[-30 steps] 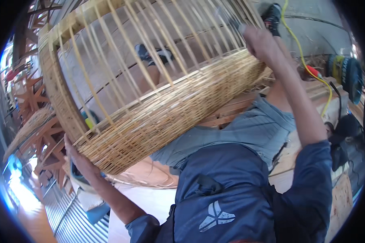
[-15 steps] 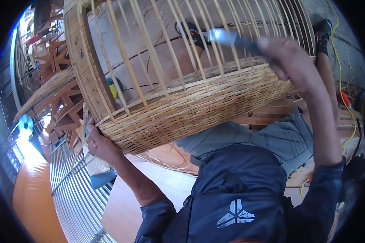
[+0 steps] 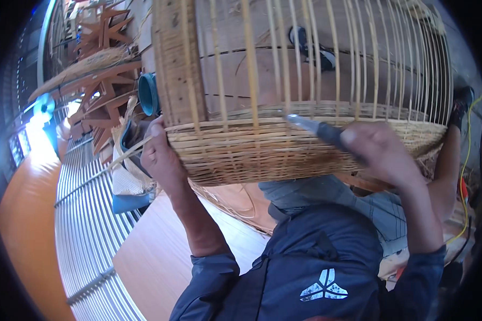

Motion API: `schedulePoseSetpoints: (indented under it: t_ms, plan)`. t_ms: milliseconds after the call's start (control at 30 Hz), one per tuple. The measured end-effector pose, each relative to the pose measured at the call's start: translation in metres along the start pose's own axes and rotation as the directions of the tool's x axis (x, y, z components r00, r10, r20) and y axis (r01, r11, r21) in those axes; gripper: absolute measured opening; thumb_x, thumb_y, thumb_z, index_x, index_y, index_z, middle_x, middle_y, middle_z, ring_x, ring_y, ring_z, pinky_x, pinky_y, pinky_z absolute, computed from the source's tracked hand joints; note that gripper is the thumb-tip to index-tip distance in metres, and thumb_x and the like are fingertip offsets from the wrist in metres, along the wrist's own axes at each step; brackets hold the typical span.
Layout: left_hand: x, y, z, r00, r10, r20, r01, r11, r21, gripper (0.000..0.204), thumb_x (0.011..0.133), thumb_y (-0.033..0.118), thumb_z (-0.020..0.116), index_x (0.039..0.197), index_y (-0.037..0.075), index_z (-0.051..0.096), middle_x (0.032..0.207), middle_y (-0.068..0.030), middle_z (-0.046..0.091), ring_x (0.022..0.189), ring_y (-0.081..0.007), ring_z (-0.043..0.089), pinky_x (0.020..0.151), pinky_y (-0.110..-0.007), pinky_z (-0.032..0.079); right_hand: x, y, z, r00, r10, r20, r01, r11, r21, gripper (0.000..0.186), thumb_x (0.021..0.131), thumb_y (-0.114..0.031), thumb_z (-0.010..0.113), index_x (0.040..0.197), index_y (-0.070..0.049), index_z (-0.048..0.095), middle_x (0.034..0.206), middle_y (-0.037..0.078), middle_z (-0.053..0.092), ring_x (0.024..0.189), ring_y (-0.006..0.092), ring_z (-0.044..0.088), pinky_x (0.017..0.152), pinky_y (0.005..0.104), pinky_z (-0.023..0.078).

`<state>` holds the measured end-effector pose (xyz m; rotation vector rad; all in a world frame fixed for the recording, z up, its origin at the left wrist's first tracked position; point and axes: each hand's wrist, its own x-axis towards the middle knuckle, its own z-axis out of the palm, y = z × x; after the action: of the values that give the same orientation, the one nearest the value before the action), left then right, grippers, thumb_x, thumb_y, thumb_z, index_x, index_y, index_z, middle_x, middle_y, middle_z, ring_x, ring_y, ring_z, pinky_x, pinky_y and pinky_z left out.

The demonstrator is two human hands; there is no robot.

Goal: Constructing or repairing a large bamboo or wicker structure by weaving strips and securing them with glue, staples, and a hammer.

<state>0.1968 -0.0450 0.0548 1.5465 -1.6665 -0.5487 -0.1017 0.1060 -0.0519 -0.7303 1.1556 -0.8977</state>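
A half-woven basket (image 3: 262, 152) of pale cane lies across my lap, its bare upright stakes (image 3: 377, 59) rising through a wooden board (image 3: 179, 64) and away from me. My left hand (image 3: 163, 152) is closed round the left end of the weave, thumb on top. A loose flat strip (image 3: 128, 153) sticks out leftward beside it. In my right hand (image 3: 380, 152) is a dark-handled knife (image 3: 329, 134), slightly blurred. The blade points left, its tip at the upper edge of the weave by a stake.
Star-shaped brown wooden frames (image 3: 110, 83) stand at the left, near a teal container (image 3: 149, 93). Corrugated metal sheet (image 3: 85, 214) and a pale plywood panel (image 3: 150, 257) lie at lower left. A yellow cord (image 3: 470, 160) runs down the right side.
The basket has turned from a slant to nearly level in view. My right hand has brought the knife down from among the stakes to the weave's upper edge. My left hand keeps its grip.
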Motion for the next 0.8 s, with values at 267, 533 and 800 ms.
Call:
schedulePoseSetpoints:
  t_ms: [267, 533, 800]
  plan:
    - [-0.002, 0.012, 0.001, 0.995, 0.099, 0.026, -0.102, 0.978, 0.180, 0.027, 0.093, 0.018, 0.049, 0.087, -0.005, 0.062, 0.083, -0.0037, 0.060, 0.077, -0.0088, 0.052, 0.075, -0.023, 0.041, 0.008, 0.011, 0.041, 0.950, -0.313, 0.022, 0.313, 0.950, 0.006, 0.033, 0.092, -0.031, 0.051, 0.084, -0.002, 0.065, 0.052, -0.002, 0.045, 0.045, 0.0062, 0.041, 0.042, 0.0237, 0.031]
    - [-0.011, -0.008, -0.005, 0.964, 0.265, 0.022, -0.263, 0.962, -0.076, 0.023, 0.095, 0.016, 0.047, 0.095, -0.004, 0.058, 0.096, -0.0084, 0.061, 0.089, -0.0137, 0.054, 0.084, -0.026, 0.042, 0.025, -0.039, 0.062, 0.976, -0.115, 0.185, 0.133, 0.987, -0.086, 0.036, 0.094, -0.033, 0.047, 0.073, -0.006, 0.054, 0.055, -0.003, 0.044, 0.050, 0.0047, 0.044, 0.046, 0.0217, 0.032]
    - [-0.007, 0.006, -0.002, 0.999, 0.033, -0.025, -0.034, 0.998, -0.048, 0.021, 0.092, 0.015, 0.052, 0.097, -0.004, 0.060, 0.097, -0.0069, 0.059, 0.085, -0.0132, 0.054, 0.080, -0.022, 0.042, 0.031, -0.028, 0.068, 0.982, -0.188, 0.024, 0.188, 0.982, 0.013, 0.033, 0.093, -0.033, 0.048, 0.093, -0.004, 0.062, 0.058, 0.000, 0.050, 0.049, 0.0080, 0.046, 0.045, 0.0224, 0.036]
